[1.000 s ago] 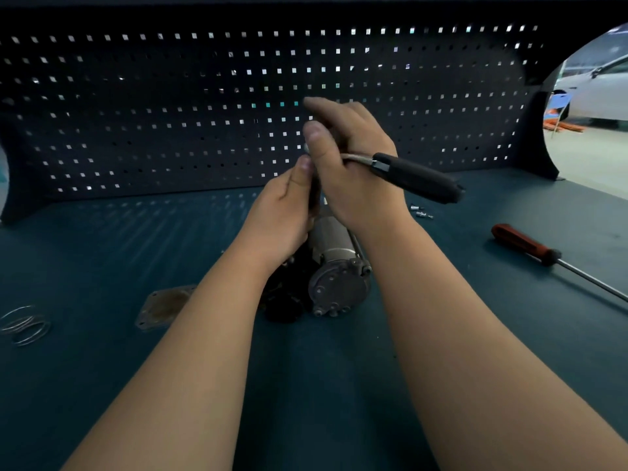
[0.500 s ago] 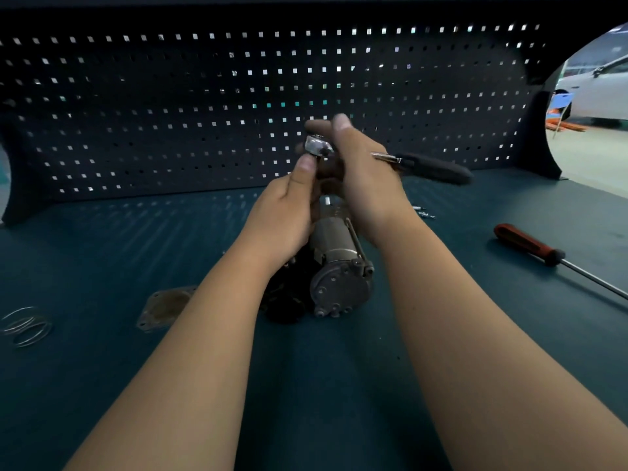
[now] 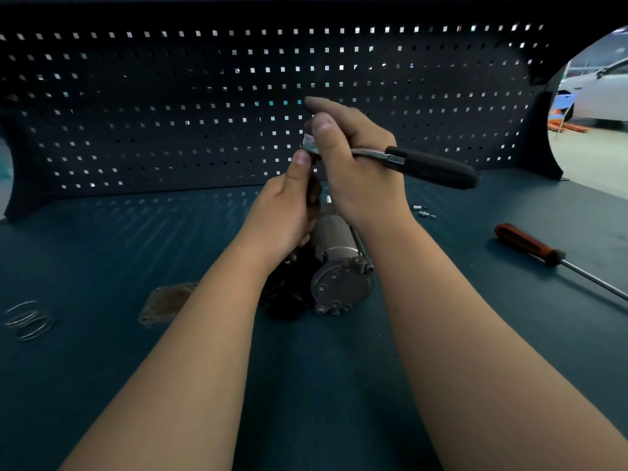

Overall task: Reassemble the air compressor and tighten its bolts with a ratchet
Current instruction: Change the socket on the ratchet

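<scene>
The grey metal air compressor [image 3: 339,266] lies on the dark teal bench, its round bolted end cap facing me. My right hand [image 3: 353,164] grips the head end of a ratchet [image 3: 431,168]; its black handle sticks out to the right above the bench. My left hand [image 3: 289,212] curls around a dark extension or socket below the ratchet head, thumb up against the head. The far end of the compressor and whatever the tool meets are hidden behind both hands.
A red-handled screwdriver [image 3: 530,246] lies at the right. Small loose bolts [image 3: 423,211] sit behind the compressor. A flat metal cover plate [image 3: 166,302] and wire rings [image 3: 30,321] lie at the left. A pegboard wall [image 3: 204,113] closes the back.
The ratchet handle swung away toward the pegboard half a second ago, then came back down toward me and to the right. My left hand stayed on the tool below the head.
</scene>
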The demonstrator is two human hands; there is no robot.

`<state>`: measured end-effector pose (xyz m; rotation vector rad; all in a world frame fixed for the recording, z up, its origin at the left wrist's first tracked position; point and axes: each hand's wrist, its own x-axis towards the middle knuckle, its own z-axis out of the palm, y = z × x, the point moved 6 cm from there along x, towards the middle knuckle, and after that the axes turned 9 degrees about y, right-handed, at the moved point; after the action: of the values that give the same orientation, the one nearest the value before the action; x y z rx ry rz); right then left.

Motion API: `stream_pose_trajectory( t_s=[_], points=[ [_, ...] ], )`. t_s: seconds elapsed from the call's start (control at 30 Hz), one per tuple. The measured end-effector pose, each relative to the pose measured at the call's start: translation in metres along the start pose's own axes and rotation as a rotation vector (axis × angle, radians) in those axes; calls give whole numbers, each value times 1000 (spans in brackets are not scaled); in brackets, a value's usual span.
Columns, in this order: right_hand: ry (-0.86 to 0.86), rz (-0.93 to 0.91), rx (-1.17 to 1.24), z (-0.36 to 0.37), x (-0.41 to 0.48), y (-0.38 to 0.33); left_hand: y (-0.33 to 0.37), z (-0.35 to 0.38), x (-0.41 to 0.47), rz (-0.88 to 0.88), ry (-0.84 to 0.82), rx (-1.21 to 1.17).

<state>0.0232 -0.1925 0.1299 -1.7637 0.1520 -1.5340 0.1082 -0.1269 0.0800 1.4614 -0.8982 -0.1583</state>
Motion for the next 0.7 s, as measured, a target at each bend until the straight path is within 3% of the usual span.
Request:
stream_pose_trajectory(
  t_s=[0.27, 0.5, 0.57, 0.7],
  points=[
    [84, -181, -146, 1, -2, -20, -1, 4, -2, -13, -29, 37],
    [163, -184, -170, 5, -6, -24, -2, 3, -2, -4, -45, 107],
    [101, -51, -49, 3, -4, -11, -2, 4, -2, -39, -44, 64],
    [-86, 540, 225, 7, -9, 36, -5, 7, 1, -88, -89, -54]
  ],
)
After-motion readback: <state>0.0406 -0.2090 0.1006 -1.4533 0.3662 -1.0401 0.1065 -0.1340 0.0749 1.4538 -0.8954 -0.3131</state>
